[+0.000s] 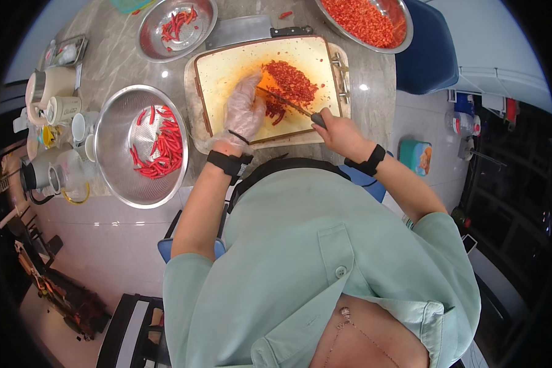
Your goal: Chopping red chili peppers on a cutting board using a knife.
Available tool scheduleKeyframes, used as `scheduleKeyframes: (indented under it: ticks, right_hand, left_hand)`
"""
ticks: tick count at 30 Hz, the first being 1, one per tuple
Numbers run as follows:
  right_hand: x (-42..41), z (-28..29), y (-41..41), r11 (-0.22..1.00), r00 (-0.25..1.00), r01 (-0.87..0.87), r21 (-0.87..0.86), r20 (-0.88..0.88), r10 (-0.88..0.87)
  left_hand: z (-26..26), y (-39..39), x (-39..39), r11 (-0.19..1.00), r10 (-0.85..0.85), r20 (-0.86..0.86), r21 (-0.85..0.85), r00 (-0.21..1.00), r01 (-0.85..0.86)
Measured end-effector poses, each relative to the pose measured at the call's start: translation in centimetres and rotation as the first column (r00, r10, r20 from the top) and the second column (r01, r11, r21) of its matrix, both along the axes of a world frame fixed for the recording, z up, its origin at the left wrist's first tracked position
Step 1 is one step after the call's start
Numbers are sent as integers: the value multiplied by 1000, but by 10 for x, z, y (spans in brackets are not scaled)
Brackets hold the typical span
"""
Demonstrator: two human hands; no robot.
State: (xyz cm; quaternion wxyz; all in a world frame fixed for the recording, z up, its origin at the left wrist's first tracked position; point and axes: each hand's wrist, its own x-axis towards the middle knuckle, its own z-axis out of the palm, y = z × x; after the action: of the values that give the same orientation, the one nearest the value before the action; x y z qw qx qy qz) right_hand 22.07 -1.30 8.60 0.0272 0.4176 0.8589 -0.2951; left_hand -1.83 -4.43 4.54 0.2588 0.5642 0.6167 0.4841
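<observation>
My right hand (342, 133), bare, is closed on the dark handle of a kitchen knife (294, 106). The blade slants up and left over a cream cutting board (221, 64) with a brown rim. My left hand (246, 106), in a clear plastic glove, rests on the board at the blade's tip end; whether its fingers hold anything is hidden. A heap of chopped red chili (292, 80) lies above the blade, and darker chili pieces (274, 112) lie below it. Beyond the board is a cleaver (241, 30) with a black handle, lying flat.
At left, a large steel colander (108, 133) holds whole red chilies (165, 149). A smaller steel bowl (147, 46) with some chilies stands at the back left. A steel bowl of chopped chili (407, 27) is at the back right. Cups (79, 126) and jugs crowd the table's left side.
</observation>
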Motion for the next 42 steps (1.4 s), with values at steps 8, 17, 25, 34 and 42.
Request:
scheduleKeyframes:
  ticks: [8,17,25,34,42]
  right_hand:
    - [6,-22,5,999,998,6,35,-64,-4]
    - [19,-6,31,999,998,35,11,-46,-34]
    - [15,-8,32,998,994,53,-38,-92,-57]
    - [8,-24,11,995,995,98,8,23,-98]
    - [4,-12,17,999,997,37,33,-63,-35]
  left_hand:
    - [1,15,-3,952,-212,-14,-229,977,203]
    - [3,69,1,834,-322,316,-352,893,425]
    - [-1,70,-4,791,-283,293,-467,913,395]
    - [-37,69,25,853,-38,333,-481,942,204]
    - [-19,72,19,837,-84,282,-501,956,221]
